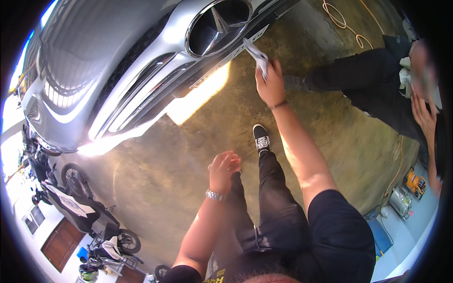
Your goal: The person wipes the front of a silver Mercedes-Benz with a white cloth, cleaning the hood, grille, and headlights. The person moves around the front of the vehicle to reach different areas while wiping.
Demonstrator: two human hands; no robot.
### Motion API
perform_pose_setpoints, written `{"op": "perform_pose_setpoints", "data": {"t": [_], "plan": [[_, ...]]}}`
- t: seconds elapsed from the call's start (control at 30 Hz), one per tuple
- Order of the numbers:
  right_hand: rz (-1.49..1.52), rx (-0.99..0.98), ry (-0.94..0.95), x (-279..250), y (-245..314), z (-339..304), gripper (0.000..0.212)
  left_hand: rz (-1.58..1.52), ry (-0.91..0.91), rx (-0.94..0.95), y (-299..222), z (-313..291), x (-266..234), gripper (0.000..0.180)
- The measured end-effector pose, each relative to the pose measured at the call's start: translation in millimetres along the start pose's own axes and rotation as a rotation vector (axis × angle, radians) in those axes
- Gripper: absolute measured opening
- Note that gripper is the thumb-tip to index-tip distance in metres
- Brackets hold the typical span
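Observation:
My right hand [270,84] is closed around a folded grey-white cloth [257,56], whose free end sticks up past the fingers. The cloth's tip comes close to the lower edge of a silver car's front, by the large round emblem [219,26]; whether it touches the car cannot be told. Below the emblem runs the chrome-slatted grille [146,89] and a dark bumper edge. My left hand [223,165] hangs in the air above my legs, a wristwatch [215,195] on its wrist. Its fingers are loosely curled, slightly blurred, with nothing visible in them.
On the right another person [351,75] in dark clothes is close by. A hose [347,26] lies at the upper right. Motorbikes [75,203] stand at the lower left. A yellow machine [415,183] and a metal cylinder [400,202] sit along the right wall. Bright sunlight falls on the concrete floor [155,174].

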State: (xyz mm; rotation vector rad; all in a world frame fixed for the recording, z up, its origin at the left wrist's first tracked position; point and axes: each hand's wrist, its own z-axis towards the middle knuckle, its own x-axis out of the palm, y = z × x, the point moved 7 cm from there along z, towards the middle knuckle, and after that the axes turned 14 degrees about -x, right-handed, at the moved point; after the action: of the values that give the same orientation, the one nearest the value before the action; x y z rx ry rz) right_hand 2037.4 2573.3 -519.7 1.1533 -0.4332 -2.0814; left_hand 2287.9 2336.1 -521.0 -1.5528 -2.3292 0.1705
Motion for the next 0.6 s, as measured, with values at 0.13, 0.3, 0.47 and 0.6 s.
{"op": "perform_pose_setpoints", "data": {"t": [0.13,0.3,0.47,0.6], "plan": [[-0.44,-0.509,0.032,41,3,82,0.058,0.063,-0.026,-0.085,61,15,-28,0.026],[-0.617,-0.506,0.055,84,5,81,0.048,0.224,-0.008,-0.124,134,15,-57,0.027],[-0.432,0.035,0.051,116,46,68,0.062,0.303,-0.015,-0.212,170,14,-71,0.026],[0.405,0.427,-0.058,143,78,47,0.068,0.204,0.014,-0.212,160,20,-68,0.027]]}}
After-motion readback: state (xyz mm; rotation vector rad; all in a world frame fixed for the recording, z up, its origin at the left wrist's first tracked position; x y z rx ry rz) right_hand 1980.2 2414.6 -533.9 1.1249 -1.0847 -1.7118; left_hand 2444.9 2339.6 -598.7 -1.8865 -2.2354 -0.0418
